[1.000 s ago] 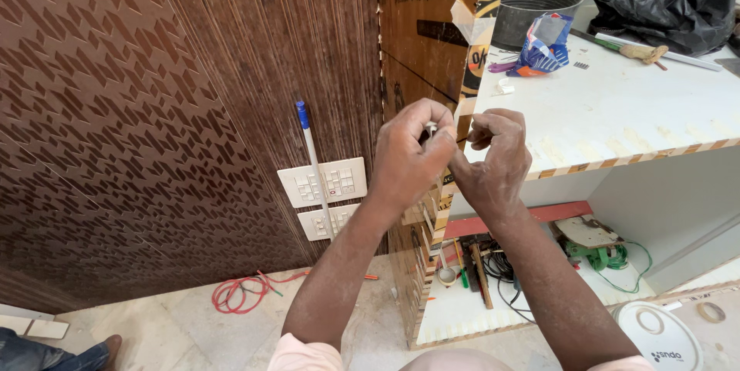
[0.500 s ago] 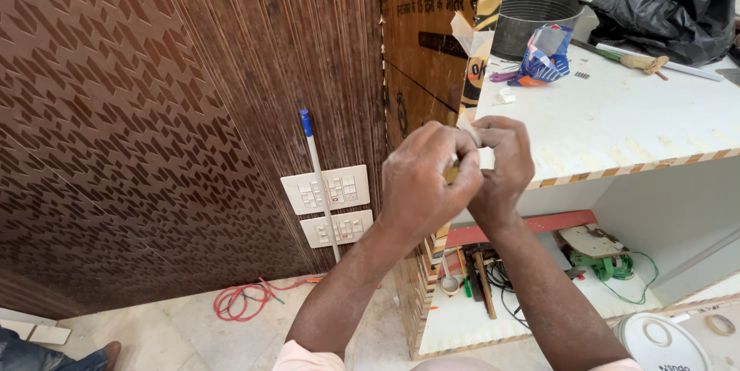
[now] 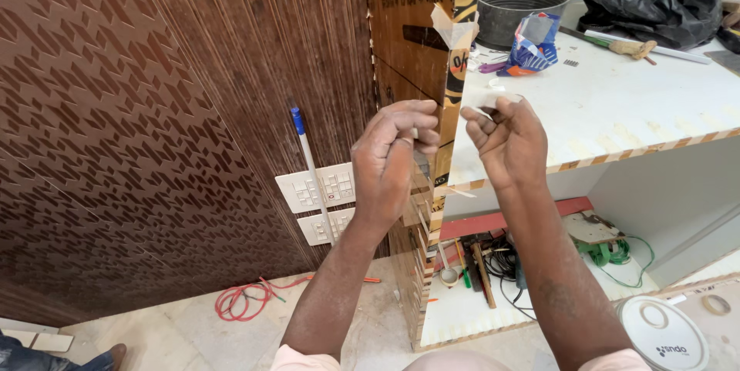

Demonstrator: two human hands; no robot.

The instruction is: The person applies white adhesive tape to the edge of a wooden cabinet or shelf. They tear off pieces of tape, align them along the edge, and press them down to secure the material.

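Both hands pinch bits: left hand point(image 3: 397, 157) something hidden, right hand point(image 3: 505, 138) pale tape strip point(image 3: 493, 99); black tub point(image 3: 515, 3) behind

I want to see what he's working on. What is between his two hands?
In the head view, the striped layered edge of the upright brown plywood panel shows between the left hand and the right hand.

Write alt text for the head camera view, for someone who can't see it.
Two bare hands are raised at the edge of a plywood panel: the right hand pinches a strip of pale tape, the left hand is curled shut. White switch plates sit on the brown wall behind.
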